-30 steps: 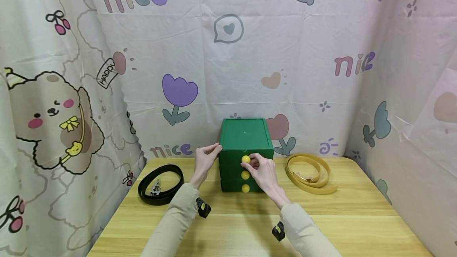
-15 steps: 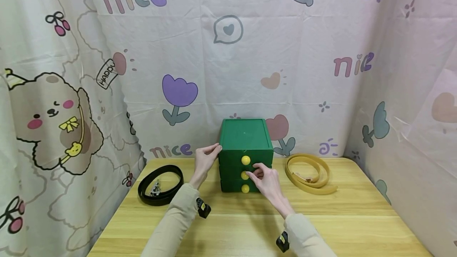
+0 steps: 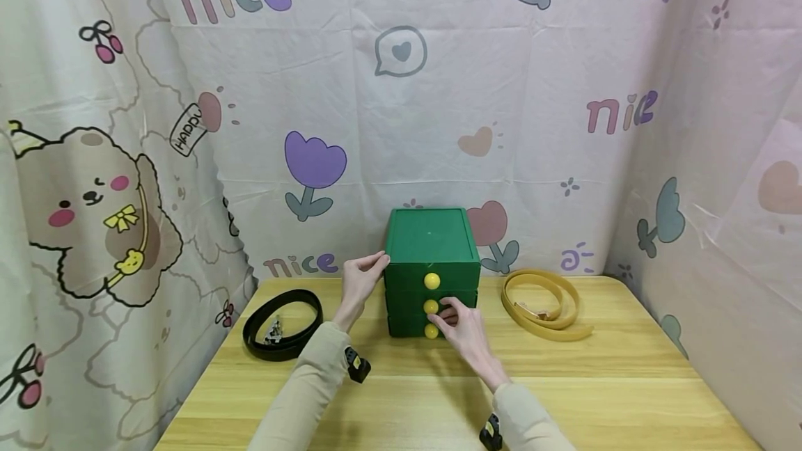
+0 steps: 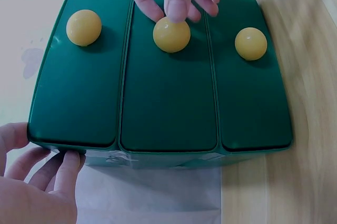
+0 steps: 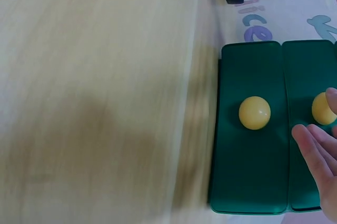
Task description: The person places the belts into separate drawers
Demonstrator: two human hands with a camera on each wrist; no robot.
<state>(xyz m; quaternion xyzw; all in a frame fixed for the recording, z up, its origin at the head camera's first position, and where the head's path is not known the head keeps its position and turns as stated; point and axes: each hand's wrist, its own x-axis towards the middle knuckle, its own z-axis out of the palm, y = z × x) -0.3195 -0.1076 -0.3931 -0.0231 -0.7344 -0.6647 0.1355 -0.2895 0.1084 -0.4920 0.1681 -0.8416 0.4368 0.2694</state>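
Observation:
A green three-drawer box (image 3: pixel 431 235) with round yellow knobs stands at the table's back. My left hand (image 3: pixel 363 284) holds its upper left front corner, thumb and fingertips on either side of the edge in the left wrist view. Beside the middle yellow knob (image 4: pixel 171 34) is my right hand (image 3: pixel 462 326), its thumb and fingers spread near the knob and not closed round it. A fingertip overlaps the knob's edge in the left wrist view; whether it touches cannot be told. All three drawers are pushed in. The right wrist view cuts off part of the right hand (image 5: pixel 321 155).
A coiled black belt (image 3: pixel 250 333) lies left of the box on the wooden table (image 3: pixel 401 395). To the right lies a coiled yellow belt (image 3: pixel 567 334). Printed curtains (image 3: pixel 438 110) hang behind and at both sides.
My right hand has left the top knob and moved down to beside the middle one. The top drawer sits flush in both. My left hand keeps its place on the corner.

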